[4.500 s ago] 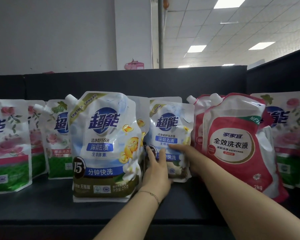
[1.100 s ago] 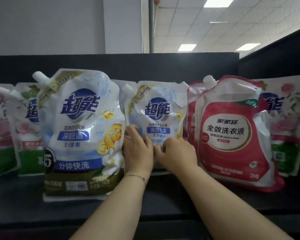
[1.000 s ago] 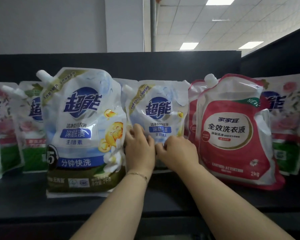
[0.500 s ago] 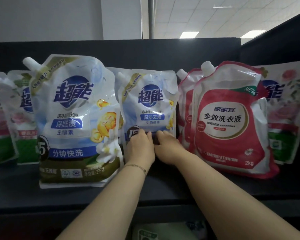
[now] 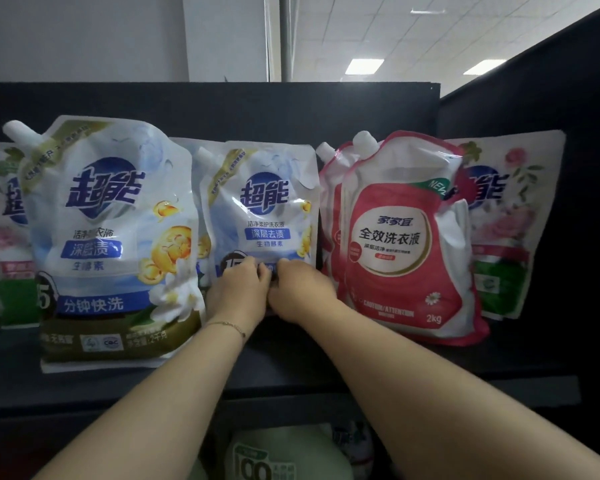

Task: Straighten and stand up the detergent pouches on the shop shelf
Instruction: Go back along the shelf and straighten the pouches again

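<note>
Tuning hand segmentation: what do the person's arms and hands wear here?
Both forearms are bare, with no sleeves or gloves in view. Behind the left hand a thin chain bracelet circles the wrist. The right hand has nothing on its wrist. Rings cannot be told.

The left hand (image 5: 238, 292) and right hand (image 5: 300, 289) hold the lower front of the middle pouch (image 5: 267, 202), touching each other. Just left of the grip, nearer the front edge of the shelf (image 5: 291, 362), stands the large pouch (image 5: 108, 237), with the far-left pouches (image 5: 11, 237) behind it. Right of the grip stands the front spouted pouch (image 5: 406, 237), a second spouted pouch (image 5: 329, 202) behind it and the end pouch (image 5: 506, 220) beyond. The back panel (image 5: 222, 109) rises behind all of them.
</note>
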Demonstrator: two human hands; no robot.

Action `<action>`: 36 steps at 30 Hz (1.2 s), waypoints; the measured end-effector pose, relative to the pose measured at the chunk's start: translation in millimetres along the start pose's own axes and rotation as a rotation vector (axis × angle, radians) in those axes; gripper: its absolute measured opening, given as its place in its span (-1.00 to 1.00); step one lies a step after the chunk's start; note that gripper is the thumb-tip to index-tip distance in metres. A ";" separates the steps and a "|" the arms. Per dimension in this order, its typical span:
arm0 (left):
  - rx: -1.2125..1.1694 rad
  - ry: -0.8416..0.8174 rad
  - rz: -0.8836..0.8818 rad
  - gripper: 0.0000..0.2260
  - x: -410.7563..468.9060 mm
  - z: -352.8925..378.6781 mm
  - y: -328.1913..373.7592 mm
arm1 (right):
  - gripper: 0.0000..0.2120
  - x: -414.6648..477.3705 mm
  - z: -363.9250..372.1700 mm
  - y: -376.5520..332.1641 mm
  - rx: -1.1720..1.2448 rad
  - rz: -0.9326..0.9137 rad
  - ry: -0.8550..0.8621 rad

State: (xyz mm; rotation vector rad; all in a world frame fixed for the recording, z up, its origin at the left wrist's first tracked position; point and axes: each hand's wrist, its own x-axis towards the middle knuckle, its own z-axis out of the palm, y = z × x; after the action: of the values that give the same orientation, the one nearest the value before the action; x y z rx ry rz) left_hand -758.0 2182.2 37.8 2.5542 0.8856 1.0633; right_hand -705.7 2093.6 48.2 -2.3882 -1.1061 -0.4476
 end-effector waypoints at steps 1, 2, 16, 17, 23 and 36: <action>0.060 -0.041 -0.020 -0.73 0.0 -2.2 5.5 | -0.77 -3.2 -8.3 -0.1 -0.054 -0.013 -0.039; 0.122 -0.081 -0.036 -0.71 0.8 -3.9 11.6 | -0.77 -7.1 -17.5 0.9 -0.096 -0.029 -0.061; -0.455 -0.124 0.123 -0.75 -4.6 -9.0 80.0 | -0.60 -90.1 -94.3 108.5 -0.395 -0.436 0.434; -0.546 -0.119 0.109 -0.72 -4.0 -7.1 94.1 | -0.60 -93.4 -97.0 118.7 -0.393 -0.415 0.458; -0.961 -0.177 -0.045 -0.58 21.5 -3.1 145.5 | -0.62 -99.3 -125.0 152.7 -0.094 -0.191 0.544; -1.077 -0.034 -0.171 -0.61 18.0 -11.6 133.4 | -0.65 -53.6 -139.7 144.2 0.742 0.156 0.295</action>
State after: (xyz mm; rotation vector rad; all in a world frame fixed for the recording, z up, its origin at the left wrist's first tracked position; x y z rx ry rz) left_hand -697.2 2087.8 113.0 1.5583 0.3306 1.0320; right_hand -640.3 1903.4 100.2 -1.6732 -0.7634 -0.2584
